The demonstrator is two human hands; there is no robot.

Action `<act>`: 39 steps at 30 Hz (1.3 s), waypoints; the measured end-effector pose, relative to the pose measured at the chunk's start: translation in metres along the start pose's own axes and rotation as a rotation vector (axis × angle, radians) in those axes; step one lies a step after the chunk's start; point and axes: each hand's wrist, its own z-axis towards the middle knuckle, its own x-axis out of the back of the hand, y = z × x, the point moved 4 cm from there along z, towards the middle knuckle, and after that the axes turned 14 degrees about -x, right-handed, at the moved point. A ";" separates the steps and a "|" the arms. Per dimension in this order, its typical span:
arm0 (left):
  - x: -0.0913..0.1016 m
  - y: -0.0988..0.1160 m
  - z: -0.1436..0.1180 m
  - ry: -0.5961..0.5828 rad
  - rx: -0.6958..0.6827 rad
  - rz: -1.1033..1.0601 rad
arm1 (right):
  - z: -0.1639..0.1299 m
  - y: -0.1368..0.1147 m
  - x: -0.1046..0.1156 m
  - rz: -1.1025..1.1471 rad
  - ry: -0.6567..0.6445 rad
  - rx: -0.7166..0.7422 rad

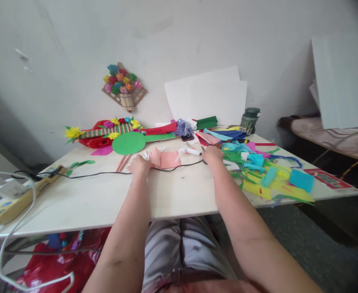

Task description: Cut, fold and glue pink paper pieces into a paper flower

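My left hand (139,164) is closed over the left end of a folded piece of pink crepe paper (170,159) lying on the white table. Its fingertips are partly hidden. Just left of that hand are narrow pink strips (123,163). My right hand (213,154) has its fingers curled, with a small dark tip showing at their left side; what it grips is too hidden to name. Between the hands, behind the paper, rests a white glue gun (191,151). Its black cord (101,174) runs left across the table, passing close to both hands.
Coloured paper scraps (267,179) cover the table's right side. Behind lie a green paper disc (129,143), a flower-decorated piece (108,129), purple yarn (183,127) and a dark bottle (250,120). A power strip (23,199) with white chargers sits at the left edge.
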 end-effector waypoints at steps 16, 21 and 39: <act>-0.005 -0.006 0.005 0.058 -0.075 -0.020 | -0.005 -0.002 0.013 0.219 0.177 0.081; -0.009 -0.003 0.006 0.034 -0.143 0.038 | -0.001 -0.016 -0.001 0.755 0.031 0.217; -0.013 0.005 0.001 0.046 -0.097 0.032 | -0.045 -0.061 -0.031 1.563 -0.925 0.283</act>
